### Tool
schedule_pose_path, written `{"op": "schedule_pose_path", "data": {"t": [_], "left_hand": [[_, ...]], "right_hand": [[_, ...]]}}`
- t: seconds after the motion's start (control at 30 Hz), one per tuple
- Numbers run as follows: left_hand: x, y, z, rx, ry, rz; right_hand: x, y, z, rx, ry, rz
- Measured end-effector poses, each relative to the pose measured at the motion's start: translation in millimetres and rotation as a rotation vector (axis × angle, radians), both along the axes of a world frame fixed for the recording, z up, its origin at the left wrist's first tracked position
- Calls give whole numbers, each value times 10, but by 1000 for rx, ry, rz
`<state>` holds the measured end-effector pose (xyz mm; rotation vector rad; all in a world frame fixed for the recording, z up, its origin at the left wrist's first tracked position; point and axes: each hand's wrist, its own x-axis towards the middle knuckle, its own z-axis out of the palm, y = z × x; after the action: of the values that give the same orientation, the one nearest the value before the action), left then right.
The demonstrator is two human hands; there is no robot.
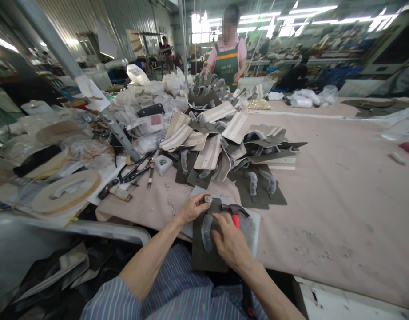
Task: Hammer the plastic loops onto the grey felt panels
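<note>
Left hand (pixel 192 209) pinches a small round silver stud (pixel 208 199) at the top edge of a dark olive flat panel (pixel 206 254) under both hands; right hand (pixel 231 243) curls closed around a red-handled steel hammer (pixel 236 216).

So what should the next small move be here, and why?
Probably tap the small metal stud that the left hand pinches at the dark panel's edge, using the red-handled claw hammer, since the right hand is already on it, beside the stud.
</note>
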<state>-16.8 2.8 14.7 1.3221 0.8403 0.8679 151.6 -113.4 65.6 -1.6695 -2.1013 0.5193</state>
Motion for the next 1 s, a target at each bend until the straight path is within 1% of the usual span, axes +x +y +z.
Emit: {"op": "schedule_pose_path", "data": {"t": [0.07,0.1,0.17,0.2,0.3,0.33,0.37,0.43,0.5,0.6,0.67,0.77,0.83,0.87,0.9,0.93,0.97,1.0], "left_hand": [[25,-17,-30,56,40,21],[45,-25,-48,87,74,48],[105,-33,-85,118,127,146],[141,-29,-101,97,115,228],[236,15,-106,-80,-72,551],[245,39,-88,-123,-134,630],[237,64,-58,-135,-177,674],[164,109,28,-85,-205,676],[27,133,140,-22,-217,667],[-237,114,360,23,-253,737],[-418,71,558,86,-276,814],[-666,-4,918,264,-253,915],[-801,-44,1135,371,-182,945],[-855,-60,1212,403,-134,939],[-898,-75,1256,416,-77,915],[-930,-91,1262,409,-20,873],[-949,-111,1229,382,30,820],[-957,-135,1159,339,71,761]], "right_hand": [[-125,53,-62,-32,38,151],[-163,81,-111,-46,16,190],[-200,138,-217,-57,-39,218],[-206,166,-263,-56,-60,223],[-213,227,-340,-46,-109,251],[-218,236,-346,-42,-124,255],[-224,239,-345,-40,-134,257],[-236,234,-323,-29,-159,268],[-253,232,-273,17,-218,286],[-328,263,-108,156,-353,301],[-441,308,74,241,-407,276],[-690,396,395,304,-433,178],[-861,456,566,306,-444,121],[-932,484,622,304,-450,110],[-988,508,653,304,-457,113],[-1026,528,659,310,-464,130],[-1042,542,642,323,-468,162],[-1038,548,602,339,-469,208]]}}
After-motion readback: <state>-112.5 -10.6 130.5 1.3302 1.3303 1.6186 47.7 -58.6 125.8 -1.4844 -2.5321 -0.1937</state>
